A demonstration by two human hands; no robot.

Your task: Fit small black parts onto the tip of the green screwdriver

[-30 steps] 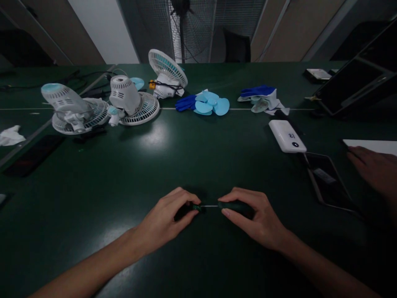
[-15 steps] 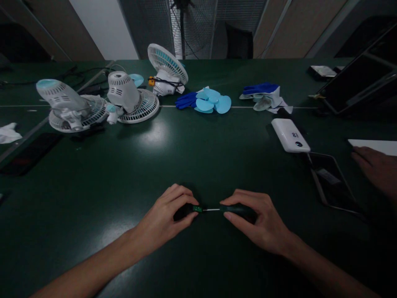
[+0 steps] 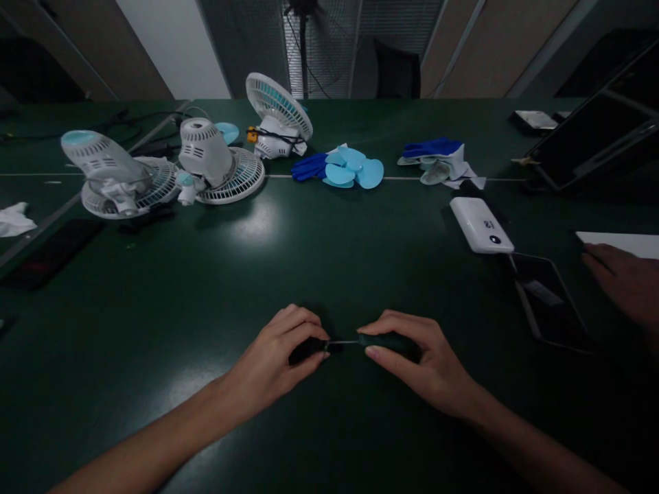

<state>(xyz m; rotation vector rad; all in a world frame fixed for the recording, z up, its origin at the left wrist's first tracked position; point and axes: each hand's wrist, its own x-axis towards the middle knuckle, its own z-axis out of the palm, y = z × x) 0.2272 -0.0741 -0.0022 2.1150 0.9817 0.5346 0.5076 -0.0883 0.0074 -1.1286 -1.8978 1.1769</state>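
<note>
Low over the near part of the table (image 3: 329,274), my left hand (image 3: 285,346) pinches a small dark part (image 3: 333,348) between thumb and fingers; most of it is hidden by the fingers, so its kind is unclear. Facing it, my right hand (image 3: 430,353) is closed around the dark handle of a screwdriver (image 3: 388,341). The thin metal shaft points left and its end meets the small part at my left fingertips. Exactly where the tip sits on the part is too small and dark to tell.
Several white fans with blue trim, one a tilted fan (image 3: 278,113), stand at the back left. Blue fan blades (image 3: 353,167) and gloves (image 3: 435,158) lie farther back. Rightward are a white device (image 3: 481,225), a phone (image 3: 548,298) and another person's hand (image 3: 625,281).
The small part has turned in my left fingers, so its green circuit-board face no longer shows. My right hand and the screwdriver have shifted slightly left and up in the picture.
</note>
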